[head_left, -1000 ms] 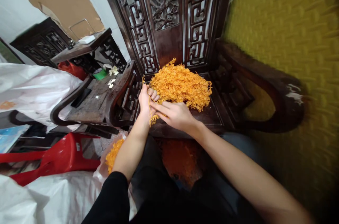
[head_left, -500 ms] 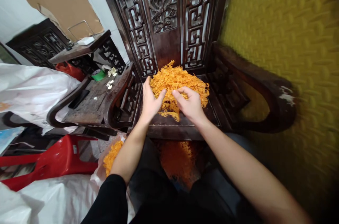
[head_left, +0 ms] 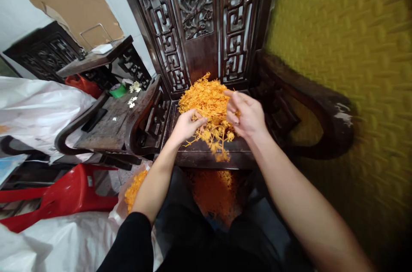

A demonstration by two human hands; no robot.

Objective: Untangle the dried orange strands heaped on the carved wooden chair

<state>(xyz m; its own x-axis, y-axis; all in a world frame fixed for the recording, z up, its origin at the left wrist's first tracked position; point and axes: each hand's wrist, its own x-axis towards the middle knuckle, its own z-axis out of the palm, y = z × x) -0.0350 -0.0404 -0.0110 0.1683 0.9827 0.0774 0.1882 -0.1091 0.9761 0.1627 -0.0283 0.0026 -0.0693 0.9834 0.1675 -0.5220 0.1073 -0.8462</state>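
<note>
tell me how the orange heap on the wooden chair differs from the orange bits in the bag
The orange heap lies open on the wooden chair, while the orange bits sit in a pale bag. The left hand and right hand are at the orange heap; neither is at the orange bits, which the left forearm partly hides. Both are bright orange.

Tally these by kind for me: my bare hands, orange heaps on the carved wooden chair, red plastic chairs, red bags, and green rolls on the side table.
Bare hands: 2, left hand and right hand
Orange heap on the wooden chair: 1, the orange heap
Red plastic chair: 1
Red bag: 1
Green roll: 1
Total: 6
</note>
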